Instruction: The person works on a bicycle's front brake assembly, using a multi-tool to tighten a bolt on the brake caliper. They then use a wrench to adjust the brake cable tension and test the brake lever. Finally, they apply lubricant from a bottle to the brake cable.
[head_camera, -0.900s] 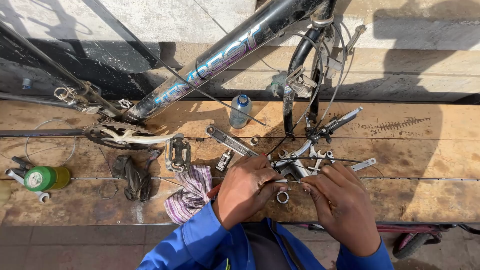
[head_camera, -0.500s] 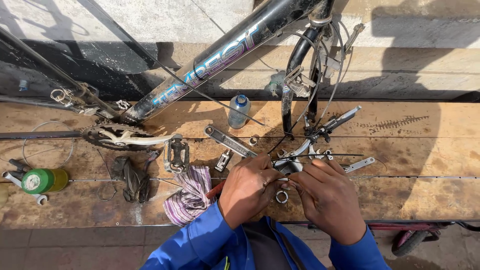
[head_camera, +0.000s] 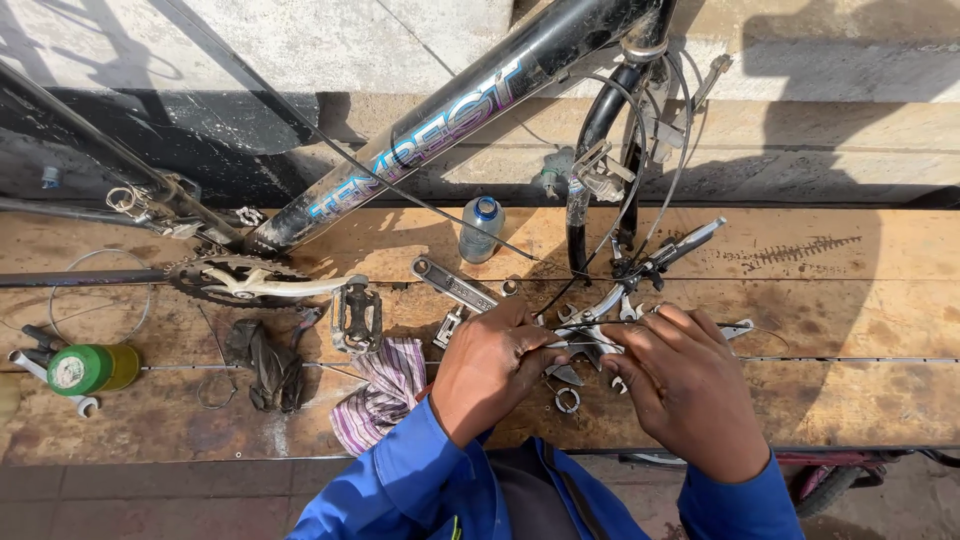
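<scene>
Head view: left hand (head_camera: 490, 370) pinches a thin cable (head_camera: 575, 345) by the brake parts (head_camera: 600, 335) mid-surface near its front edge; right hand (head_camera: 690, 385) steadies them, grip unclear; best keep the cable taut.

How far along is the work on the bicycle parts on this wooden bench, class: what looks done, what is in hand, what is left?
Done: the brake parts lie stripped out on the wooden bench, and the bicycle frame has no wheel in its fork. In hand: the left hand and right hand work together on a small metal brake piece. Left: loose rings, a wrench and cables lie unfitted.
</scene>
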